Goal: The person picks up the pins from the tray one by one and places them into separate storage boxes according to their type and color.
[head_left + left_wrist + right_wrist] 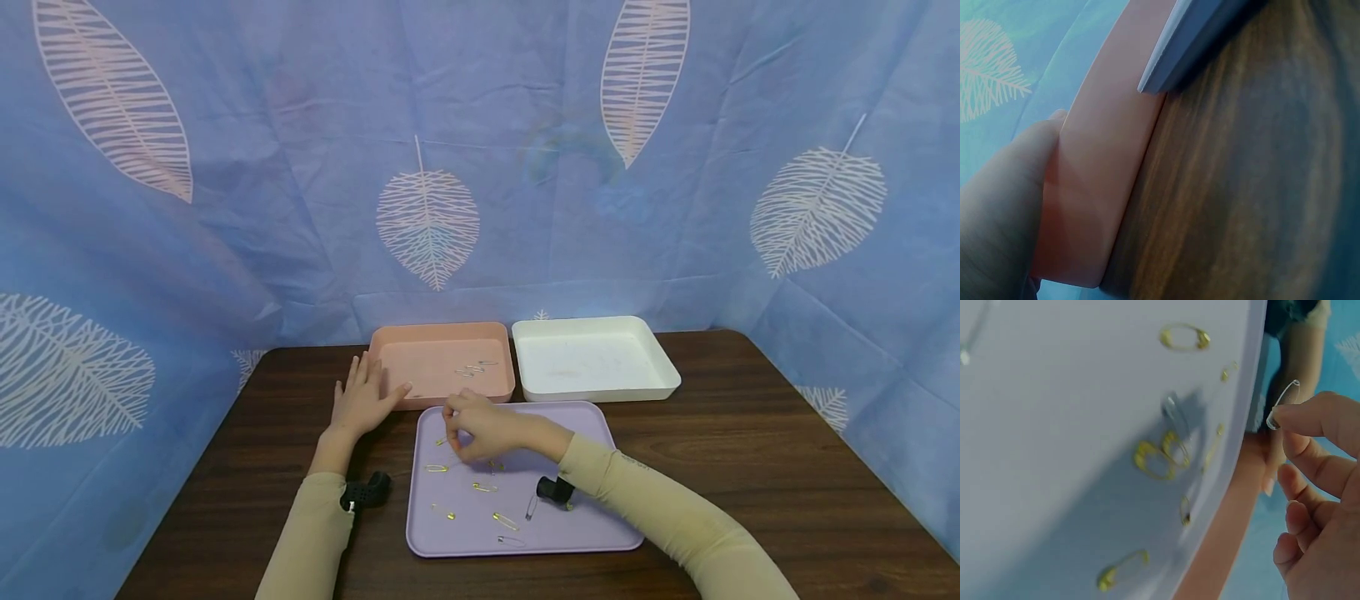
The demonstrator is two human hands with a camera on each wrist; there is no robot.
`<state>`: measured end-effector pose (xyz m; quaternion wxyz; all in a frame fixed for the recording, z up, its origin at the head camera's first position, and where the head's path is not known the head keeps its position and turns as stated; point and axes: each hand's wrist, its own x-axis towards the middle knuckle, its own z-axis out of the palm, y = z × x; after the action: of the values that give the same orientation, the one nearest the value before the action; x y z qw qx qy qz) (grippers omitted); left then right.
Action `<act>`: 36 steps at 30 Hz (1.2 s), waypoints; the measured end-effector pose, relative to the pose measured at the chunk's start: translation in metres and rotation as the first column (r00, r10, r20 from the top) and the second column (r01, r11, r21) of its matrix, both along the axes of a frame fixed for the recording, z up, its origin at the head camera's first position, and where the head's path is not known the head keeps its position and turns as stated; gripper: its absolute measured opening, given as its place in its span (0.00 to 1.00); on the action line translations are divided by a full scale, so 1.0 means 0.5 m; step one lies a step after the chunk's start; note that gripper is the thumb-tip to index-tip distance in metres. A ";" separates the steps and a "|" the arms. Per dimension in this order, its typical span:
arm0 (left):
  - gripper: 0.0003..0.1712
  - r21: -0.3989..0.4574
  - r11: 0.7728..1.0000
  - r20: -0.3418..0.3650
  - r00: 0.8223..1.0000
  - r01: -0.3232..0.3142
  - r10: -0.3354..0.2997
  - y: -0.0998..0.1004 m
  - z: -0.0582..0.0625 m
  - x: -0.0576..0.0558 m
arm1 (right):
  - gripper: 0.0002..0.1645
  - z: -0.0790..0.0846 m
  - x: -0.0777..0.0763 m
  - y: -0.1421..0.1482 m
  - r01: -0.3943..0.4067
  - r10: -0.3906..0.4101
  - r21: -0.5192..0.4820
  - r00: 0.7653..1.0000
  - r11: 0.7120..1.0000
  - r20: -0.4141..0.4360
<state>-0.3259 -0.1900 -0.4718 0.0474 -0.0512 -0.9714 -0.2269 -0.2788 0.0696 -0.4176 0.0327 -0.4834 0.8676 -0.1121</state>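
Observation:
My right hand [480,427] is above the back left part of the purple tray [420,533]. Thumb and forefinger pinch a silver safety pin [1283,403], clearest in the right wrist view. Below it on the tray lie several gold safety pins [1154,460] and a few silver ones [512,542]. At the left end of the pink tray [420,379], my left hand [362,404] has its fingers spread, with the thumb over the front rim. The left wrist view shows that thumb [1004,187] against the tray's wall. Several silver safety pins [474,367] lie inside the pink tray.
A white tray [592,387] stands right of the pink one, with no pins visible in it. All three trays are on a dark wooden table [750,433]. Behind the table hangs a blue cloth [510,242] with leaf prints.

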 end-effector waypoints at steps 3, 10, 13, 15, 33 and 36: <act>0.56 -0.004 1.000 -0.005 1.000 0.002 -0.002 0.000 -0.002 -0.001 | 0.07 0.009 -0.010 0.004 0.011 -0.011 -0.041 1.000 0.999 0.000; 0.56 -0.007 1.000 0.000 1.000 -0.002 0.002 -0.001 -0.007 -0.002 | 0.07 0.024 -0.039 0.015 0.058 -0.056 -0.101 0.998 0.993 0.029; 0.56 -0.003 1.000 0.003 1.000 -0.001 0.001 -0.001 -0.007 -0.002 | 0.07 0.030 -0.052 0.019 0.083 -0.075 -0.135 0.995 0.987 0.061; 0.57 -0.001 1.000 0.007 1.000 0.002 -0.002 0.000 -0.007 -0.001 | 0.06 0.033 -0.061 0.022 0.100 -0.088 -0.157 0.993 0.983 0.080; 0.57 -0.009 1.000 -0.001 1.000 0.009 -0.009 -0.003 -0.007 -0.003 | 0.05 0.014 -0.151 0.015 0.219 -0.204 -0.276 0.976 0.936 0.083; 0.57 -0.005 1.000 -0.007 1.000 0.013 -0.013 -0.003 -0.007 -0.004 | 0.06 0.010 -0.163 0.013 0.247 -0.226 -0.269 0.968 0.931 0.105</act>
<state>-0.3278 -0.1916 -0.4754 0.0492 -0.0582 -0.9714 -0.2248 -0.3602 0.0759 -0.4127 -0.0185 -0.3708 0.8932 -0.2538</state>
